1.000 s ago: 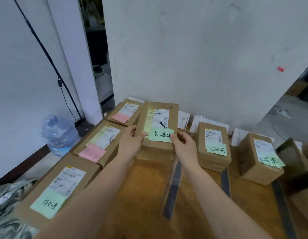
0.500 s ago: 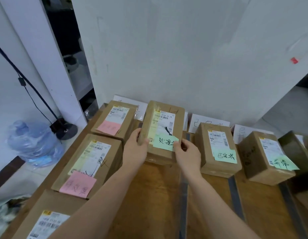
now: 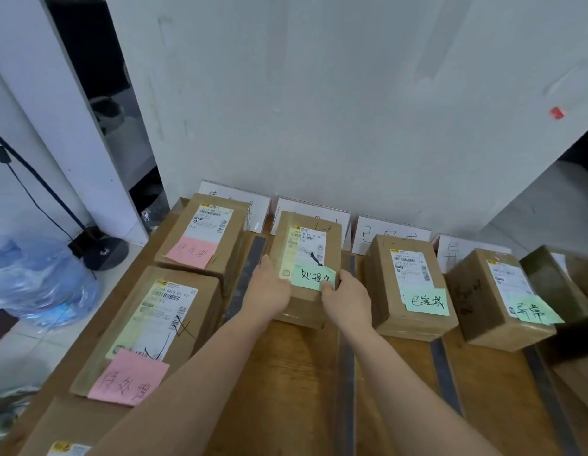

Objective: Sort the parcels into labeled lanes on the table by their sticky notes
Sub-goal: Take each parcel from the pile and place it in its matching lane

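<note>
At the centre of the frame, the held parcel (image 3: 307, 245) sits in the second lane from the left, between two of the dark tape strips (image 3: 244, 278), with its far end just below the second of the lane cards (image 3: 314, 210). Its long axis runs straight away from the person toward the wall, along the lane.

The left hand (image 3: 271, 291) grips the near left corner and the right hand (image 3: 346, 297) grips the near right one. The fingers (image 3: 265, 266) are curled round the cardboard, and the right thumb rests on the green note (image 3: 314, 276). Both hands are equally near the parcel. I cannot tell whether its base touches the tabletop (image 3: 299, 373).

The next move is probably a release, drawing both hands back along that axis toward the lower edge.

- **Parcels:** six, one of them cut off at the lower left corner.
- **Pink notes (image 3: 191, 255):** two.
- **Green notes:** three.
- **Lane cards:** four.
- **Tape strips:** four.

A dark shape at the right edge is too blurred to count.
</note>
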Action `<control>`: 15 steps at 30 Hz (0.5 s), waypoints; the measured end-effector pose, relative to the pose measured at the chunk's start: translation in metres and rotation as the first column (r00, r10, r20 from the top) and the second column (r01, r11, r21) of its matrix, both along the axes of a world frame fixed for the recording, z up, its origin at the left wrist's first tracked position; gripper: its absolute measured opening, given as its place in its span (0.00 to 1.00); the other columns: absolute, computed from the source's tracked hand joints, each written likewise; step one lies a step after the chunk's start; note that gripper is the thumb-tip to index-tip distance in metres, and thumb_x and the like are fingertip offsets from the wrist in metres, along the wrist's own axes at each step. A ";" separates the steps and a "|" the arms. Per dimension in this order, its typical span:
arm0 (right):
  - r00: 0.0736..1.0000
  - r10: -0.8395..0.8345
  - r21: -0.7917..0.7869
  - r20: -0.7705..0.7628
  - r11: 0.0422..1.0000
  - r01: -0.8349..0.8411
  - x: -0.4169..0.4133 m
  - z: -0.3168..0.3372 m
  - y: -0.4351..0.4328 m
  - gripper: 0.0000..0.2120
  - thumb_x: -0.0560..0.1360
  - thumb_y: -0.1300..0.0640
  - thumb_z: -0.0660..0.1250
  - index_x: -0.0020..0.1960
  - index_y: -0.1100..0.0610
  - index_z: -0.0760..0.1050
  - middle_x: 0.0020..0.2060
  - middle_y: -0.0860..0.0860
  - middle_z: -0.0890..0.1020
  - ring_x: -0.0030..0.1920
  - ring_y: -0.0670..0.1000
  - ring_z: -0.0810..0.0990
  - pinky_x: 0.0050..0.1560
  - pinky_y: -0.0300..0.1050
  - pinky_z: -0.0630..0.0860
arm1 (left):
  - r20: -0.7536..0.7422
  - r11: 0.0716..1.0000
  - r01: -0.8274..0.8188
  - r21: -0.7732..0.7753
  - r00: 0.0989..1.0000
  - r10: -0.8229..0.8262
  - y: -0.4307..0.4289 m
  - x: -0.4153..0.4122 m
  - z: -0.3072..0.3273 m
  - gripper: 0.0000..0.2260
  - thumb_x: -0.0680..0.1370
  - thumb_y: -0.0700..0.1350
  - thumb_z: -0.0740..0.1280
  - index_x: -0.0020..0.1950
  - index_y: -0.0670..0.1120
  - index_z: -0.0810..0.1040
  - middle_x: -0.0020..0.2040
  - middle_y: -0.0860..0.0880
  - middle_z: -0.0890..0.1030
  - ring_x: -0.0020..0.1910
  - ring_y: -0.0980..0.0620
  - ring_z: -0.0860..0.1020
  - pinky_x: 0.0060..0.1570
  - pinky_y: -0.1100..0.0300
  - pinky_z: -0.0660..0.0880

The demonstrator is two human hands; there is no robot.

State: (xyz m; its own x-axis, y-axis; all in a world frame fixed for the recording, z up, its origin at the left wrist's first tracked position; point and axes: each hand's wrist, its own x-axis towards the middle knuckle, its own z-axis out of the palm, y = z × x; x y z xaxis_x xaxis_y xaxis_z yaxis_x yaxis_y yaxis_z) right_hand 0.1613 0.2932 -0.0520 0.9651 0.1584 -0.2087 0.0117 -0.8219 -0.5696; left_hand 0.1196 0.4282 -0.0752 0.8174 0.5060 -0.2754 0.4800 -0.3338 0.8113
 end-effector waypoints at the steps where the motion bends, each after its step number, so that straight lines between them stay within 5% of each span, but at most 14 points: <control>1: 1.000 0.018 -0.029 -0.007 0.999 -0.018 0.001 0.001 0.001 0.14 0.82 0.52 0.59 0.64 0.57 0.71 0.59 0.51 0.79 0.56 0.52 0.78 0.43 0.42 0.70 | -0.039 1.000 0.008 0.025 0.999 -0.007 0.001 0.004 -0.003 0.23 0.80 0.40 0.62 0.74 0.45 0.60 0.69 0.46 0.71 0.65 0.46 0.73 0.44 0.62 0.77; 4: 0.998 0.057 -0.096 -0.002 0.994 -0.057 0.007 -0.003 0.005 0.13 0.82 0.53 0.60 0.63 0.57 0.71 0.60 0.53 0.79 0.56 0.52 0.78 0.38 0.39 0.68 | -0.122 0.996 0.037 0.081 0.992 -0.027 0.004 0.012 -0.011 0.24 0.80 0.41 0.64 0.74 0.43 0.59 0.69 0.43 0.70 0.66 0.43 0.72 0.59 0.49 0.77; 8: 0.997 0.067 -0.109 -0.024 0.992 -0.070 0.011 -0.014 0.010 0.13 0.80 0.55 0.63 0.62 0.57 0.72 0.60 0.53 0.79 0.59 0.54 0.79 0.49 0.46 0.80 | -0.126 0.996 0.041 0.078 0.992 -0.031 0.008 0.017 -0.021 0.21 0.80 0.40 0.64 0.71 0.44 0.62 0.68 0.44 0.72 0.64 0.44 0.74 0.55 0.53 0.78; 12: 0.992 0.104 -0.113 -0.064 0.987 -0.111 0.013 -0.019 0.014 0.16 0.79 0.55 0.64 0.66 0.57 0.70 0.62 0.54 0.77 0.59 0.53 0.78 0.40 0.39 0.74 | -0.118 0.994 0.061 0.096 0.992 -0.050 0.009 0.019 -0.030 0.23 0.79 0.39 0.64 0.72 0.44 0.60 0.68 0.43 0.71 0.63 0.45 0.74 0.49 0.55 0.80; 15: 0.994 0.096 -0.084 -0.060 0.991 -0.101 0.016 -0.020 0.016 0.19 0.78 0.53 0.65 0.67 0.56 0.69 0.61 0.55 0.76 0.58 0.54 0.78 0.50 0.46 0.80 | -0.097 0.991 0.074 0.110 0.993 -0.063 0.009 0.022 -0.032 0.27 0.79 0.39 0.64 0.75 0.44 0.56 0.70 0.43 0.69 0.65 0.44 0.73 0.52 0.51 0.81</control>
